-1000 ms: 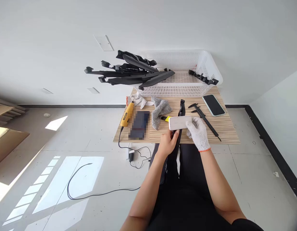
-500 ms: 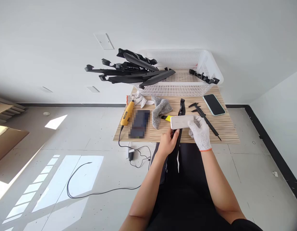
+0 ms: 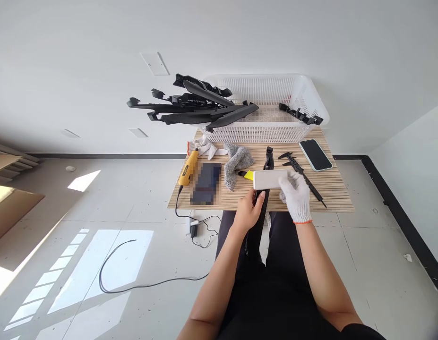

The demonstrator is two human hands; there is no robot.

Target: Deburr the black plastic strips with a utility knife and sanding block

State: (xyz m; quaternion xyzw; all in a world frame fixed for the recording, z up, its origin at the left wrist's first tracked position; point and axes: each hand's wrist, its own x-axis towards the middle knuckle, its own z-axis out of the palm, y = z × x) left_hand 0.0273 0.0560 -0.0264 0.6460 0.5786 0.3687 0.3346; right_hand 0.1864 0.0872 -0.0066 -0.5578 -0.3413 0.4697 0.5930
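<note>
White basket (image 3: pixel 261 133) holds black parts (image 3: pixel 201 114); hands (image 3: pixel 247 211) (image 3: pixel 296 198) grip black strip (image 3: pixel 262 210) (left), pale block (image 3: pixel 267 180) (right).

At near right, a hand could pass over the bare tabletop (image 3: pixel 335 196) beside the caliper (image 3: pixel 304 177); at far right, the phone (image 3: pixel 315 155) and basket (image 3: pixel 261 133) stand in the way. A narrow gap separates the caliper from the black strip (image 3: pixel 269 158). Farther left, the grey cloth (image 3: pixel 235 163) and yellow-handled tool (image 3: pixel 248 175) crowd the passage
</note>
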